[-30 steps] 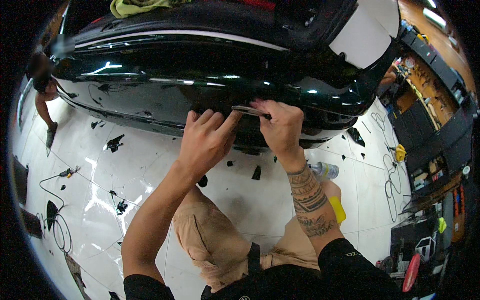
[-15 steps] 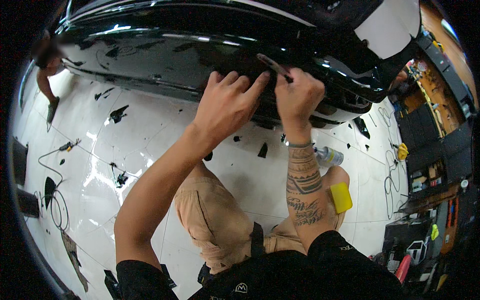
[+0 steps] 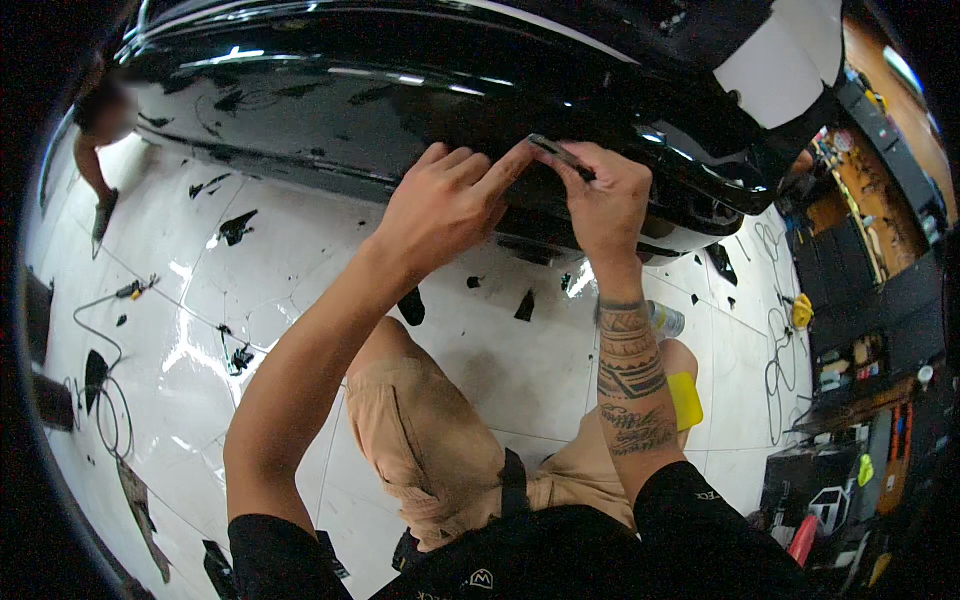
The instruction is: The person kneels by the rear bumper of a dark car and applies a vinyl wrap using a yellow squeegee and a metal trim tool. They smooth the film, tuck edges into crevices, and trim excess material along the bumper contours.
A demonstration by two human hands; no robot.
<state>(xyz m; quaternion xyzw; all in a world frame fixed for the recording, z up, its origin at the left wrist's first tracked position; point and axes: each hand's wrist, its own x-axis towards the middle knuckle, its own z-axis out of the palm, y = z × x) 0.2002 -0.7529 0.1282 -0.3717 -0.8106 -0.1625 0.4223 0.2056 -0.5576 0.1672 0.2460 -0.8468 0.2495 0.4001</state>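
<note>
The lower side of a glossy black car (image 3: 300,120) fills the space before me. My right hand (image 3: 610,190) is closed round a slim metal cutter knife (image 3: 562,157), which slants up and left from my fingers. Against the car's lower panel lies my left hand (image 3: 445,200), its index finger stretched to the knife's far end and the other fingers bent on the panel. My left thumb is mostly hidden. A yellow flat squeegee (image 3: 687,401) shows beside my right forearm, at my thigh. Behind that forearm, a clear bottle (image 3: 666,320) is partly covered.
Black film scraps (image 3: 237,228) lie scattered over the white tiled floor (image 3: 480,390). A cable (image 3: 110,345) loops at the left, near another person's leg (image 3: 92,180). Dark shelves and cabinets (image 3: 865,300) with tools stand at the right, and a cord (image 3: 775,375) runs before them.
My right hand has turned and shifted slightly right and down, bringing the knife's far end down to my left index fingertip. My left hand has moved slightly left.
</note>
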